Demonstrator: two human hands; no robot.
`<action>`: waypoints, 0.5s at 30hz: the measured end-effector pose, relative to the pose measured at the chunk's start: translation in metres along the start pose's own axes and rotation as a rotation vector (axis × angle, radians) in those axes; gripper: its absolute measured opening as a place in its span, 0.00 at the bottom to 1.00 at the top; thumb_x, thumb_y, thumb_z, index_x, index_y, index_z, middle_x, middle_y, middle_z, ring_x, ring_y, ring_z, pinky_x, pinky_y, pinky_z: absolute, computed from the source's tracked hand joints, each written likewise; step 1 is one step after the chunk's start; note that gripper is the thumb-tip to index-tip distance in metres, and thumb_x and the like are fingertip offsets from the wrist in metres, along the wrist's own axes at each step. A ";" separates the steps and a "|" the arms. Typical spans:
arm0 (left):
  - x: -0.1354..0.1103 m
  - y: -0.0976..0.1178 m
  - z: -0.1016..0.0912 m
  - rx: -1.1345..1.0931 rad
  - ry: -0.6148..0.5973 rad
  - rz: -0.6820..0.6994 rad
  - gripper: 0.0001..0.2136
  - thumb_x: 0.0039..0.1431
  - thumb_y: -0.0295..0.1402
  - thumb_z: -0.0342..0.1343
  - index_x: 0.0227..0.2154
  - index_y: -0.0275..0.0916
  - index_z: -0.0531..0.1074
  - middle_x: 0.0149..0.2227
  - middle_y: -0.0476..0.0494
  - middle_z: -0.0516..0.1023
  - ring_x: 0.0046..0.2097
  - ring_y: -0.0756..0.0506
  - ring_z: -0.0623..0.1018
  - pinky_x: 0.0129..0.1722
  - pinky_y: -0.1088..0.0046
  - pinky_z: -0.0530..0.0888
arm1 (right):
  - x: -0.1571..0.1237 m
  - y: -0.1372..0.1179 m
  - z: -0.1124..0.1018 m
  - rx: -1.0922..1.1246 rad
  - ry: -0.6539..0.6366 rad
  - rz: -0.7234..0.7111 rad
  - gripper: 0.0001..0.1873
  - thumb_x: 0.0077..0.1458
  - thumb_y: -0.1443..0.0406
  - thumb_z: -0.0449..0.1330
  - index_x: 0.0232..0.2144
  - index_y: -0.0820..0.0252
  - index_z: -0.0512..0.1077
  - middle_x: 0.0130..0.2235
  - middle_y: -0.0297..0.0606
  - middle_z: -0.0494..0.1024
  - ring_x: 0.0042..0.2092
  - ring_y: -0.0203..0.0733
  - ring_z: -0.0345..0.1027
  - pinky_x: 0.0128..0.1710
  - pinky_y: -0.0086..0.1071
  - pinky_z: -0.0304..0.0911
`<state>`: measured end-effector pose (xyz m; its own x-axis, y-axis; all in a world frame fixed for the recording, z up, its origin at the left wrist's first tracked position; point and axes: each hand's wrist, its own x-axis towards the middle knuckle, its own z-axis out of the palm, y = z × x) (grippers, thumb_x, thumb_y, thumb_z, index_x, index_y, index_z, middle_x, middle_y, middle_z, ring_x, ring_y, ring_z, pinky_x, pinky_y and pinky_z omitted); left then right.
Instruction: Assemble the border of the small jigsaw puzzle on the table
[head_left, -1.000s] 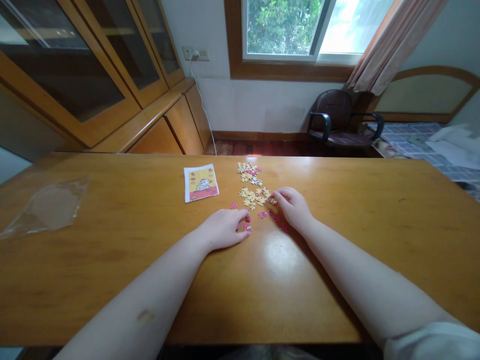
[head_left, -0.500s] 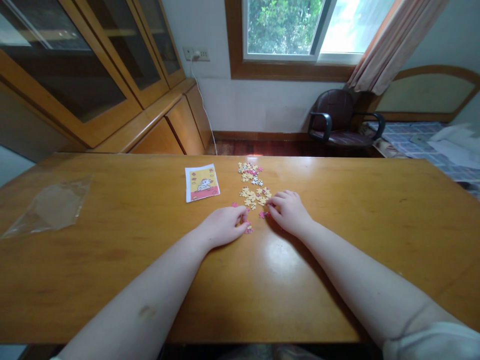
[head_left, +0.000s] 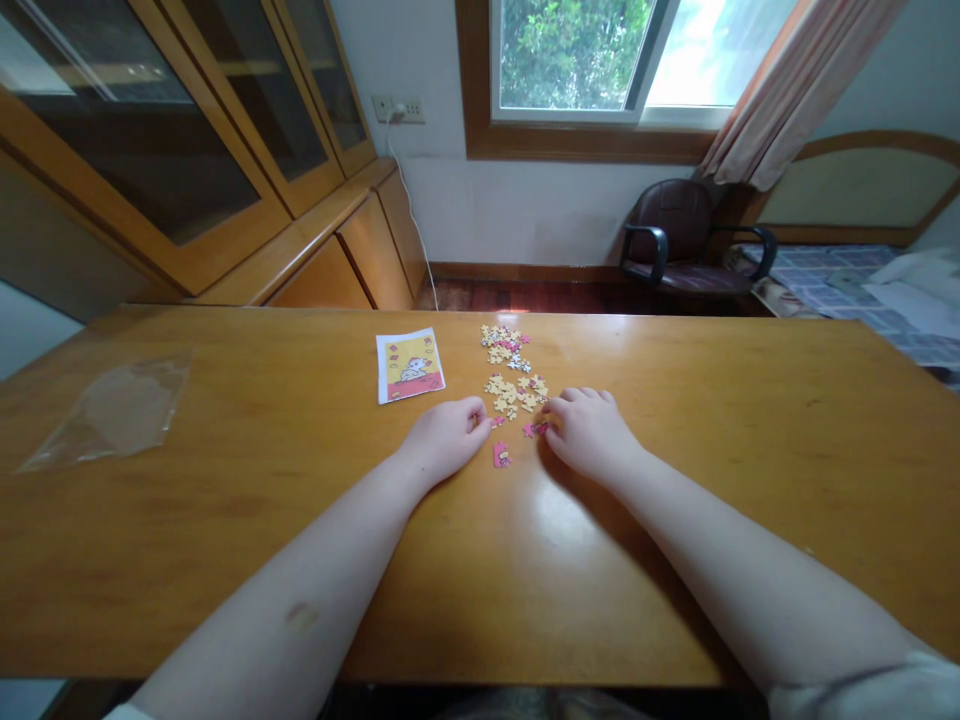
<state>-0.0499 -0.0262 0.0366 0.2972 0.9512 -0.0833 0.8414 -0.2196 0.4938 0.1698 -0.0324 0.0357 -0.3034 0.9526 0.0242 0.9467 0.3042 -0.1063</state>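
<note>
My left hand (head_left: 446, 440) rests on the table with thumb and forefinger closed in a pinch. A bit of pink shows at the fingertips, seemingly a jigsaw puzzle piece (head_left: 496, 422); the grip itself is partly hidden. My right hand (head_left: 589, 428) has curled fingers, its thumb and forefinger at some pink puzzle pieces (head_left: 531, 430). Between the hands, nearer to me, lies a pink cluster of puzzle (head_left: 501, 456) with a small picture on it. Just beyond the fingers, several plain tan pieces (head_left: 510, 395) lie loosely together.
A farther pile of mixed puzzle pieces (head_left: 505, 345) lies near the table's back edge. Left of it is a reference picture card (head_left: 411, 367) with a white animal. A clear plastic bag (head_left: 120, 410) lies at the far left of the wooden table (head_left: 240, 520).
My left hand has drawn slightly up and left, uncovering the pink cluster and covering a pink piece that lay beyond it. My right hand stays by the pink pieces, and the view has shifted slightly.
</note>
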 end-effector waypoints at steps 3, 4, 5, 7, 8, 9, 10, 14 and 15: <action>-0.001 0.003 -0.001 0.014 -0.001 -0.010 0.10 0.59 0.38 0.47 0.26 0.41 0.66 0.25 0.50 0.72 0.28 0.47 0.69 0.27 0.73 0.58 | -0.004 -0.005 0.000 -0.028 -0.029 -0.011 0.12 0.58 0.61 0.54 0.38 0.56 0.76 0.39 0.45 0.76 0.43 0.50 0.68 0.42 0.39 0.53; -0.001 0.004 -0.002 0.019 -0.006 -0.013 0.10 0.59 0.39 0.47 0.27 0.41 0.67 0.25 0.49 0.72 0.28 0.47 0.69 0.27 0.72 0.59 | -0.005 -0.006 0.001 -0.037 -0.039 -0.010 0.12 0.58 0.62 0.54 0.38 0.56 0.76 0.39 0.45 0.76 0.43 0.50 0.68 0.42 0.39 0.53; -0.001 0.005 -0.002 0.024 -0.011 -0.017 0.10 0.59 0.39 0.47 0.27 0.41 0.67 0.25 0.49 0.72 0.28 0.47 0.70 0.27 0.72 0.59 | -0.005 -0.006 0.002 -0.046 -0.045 -0.008 0.12 0.59 0.63 0.53 0.37 0.57 0.76 0.39 0.45 0.76 0.43 0.50 0.68 0.42 0.39 0.53; -0.002 0.007 -0.003 0.028 -0.019 -0.022 0.11 0.59 0.39 0.46 0.27 0.40 0.68 0.26 0.48 0.73 0.28 0.47 0.70 0.27 0.72 0.59 | -0.004 -0.005 0.005 -0.061 -0.051 -0.010 0.11 0.60 0.64 0.52 0.37 0.58 0.75 0.40 0.46 0.76 0.44 0.50 0.68 0.43 0.39 0.54; -0.002 0.007 -0.004 0.027 -0.022 -0.024 0.10 0.59 0.39 0.46 0.27 0.40 0.68 0.26 0.48 0.73 0.28 0.47 0.70 0.27 0.72 0.59 | -0.003 -0.003 0.006 -0.063 -0.055 -0.013 0.11 0.60 0.64 0.52 0.37 0.58 0.75 0.40 0.46 0.76 0.44 0.50 0.68 0.43 0.39 0.54; -0.002 0.008 -0.004 0.026 -0.023 -0.025 0.10 0.59 0.39 0.47 0.27 0.40 0.68 0.26 0.48 0.73 0.28 0.47 0.70 0.27 0.72 0.59 | -0.002 -0.002 0.007 -0.061 -0.061 -0.013 0.11 0.60 0.65 0.52 0.36 0.58 0.75 0.41 0.46 0.76 0.44 0.50 0.69 0.42 0.39 0.54; -0.002 0.008 -0.004 0.025 -0.023 -0.025 0.10 0.59 0.38 0.47 0.27 0.41 0.68 0.26 0.49 0.73 0.28 0.47 0.70 0.27 0.72 0.59 | -0.001 -0.001 0.008 -0.054 -0.073 -0.011 0.11 0.60 0.64 0.52 0.36 0.59 0.74 0.41 0.46 0.76 0.44 0.50 0.69 0.42 0.39 0.55; -0.002 0.007 -0.002 0.007 -0.016 -0.019 0.09 0.58 0.37 0.47 0.26 0.41 0.67 0.26 0.49 0.73 0.28 0.47 0.70 0.27 0.72 0.59 | 0.003 0.003 0.012 -0.020 -0.134 0.024 0.11 0.60 0.61 0.55 0.36 0.60 0.73 0.42 0.47 0.76 0.44 0.51 0.70 0.41 0.39 0.57; -0.002 0.007 -0.002 0.001 -0.013 -0.018 0.09 0.58 0.37 0.47 0.26 0.41 0.67 0.26 0.49 0.73 0.28 0.47 0.69 0.27 0.72 0.59 | 0.004 0.003 0.013 -0.017 -0.143 0.031 0.11 0.60 0.60 0.55 0.36 0.61 0.73 0.42 0.47 0.76 0.45 0.52 0.70 0.41 0.39 0.58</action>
<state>-0.0455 -0.0293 0.0419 0.2877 0.9521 -0.1035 0.8472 -0.2026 0.4912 0.1700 -0.0282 0.0228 -0.2856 0.9507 -0.1208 0.9570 0.2762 -0.0883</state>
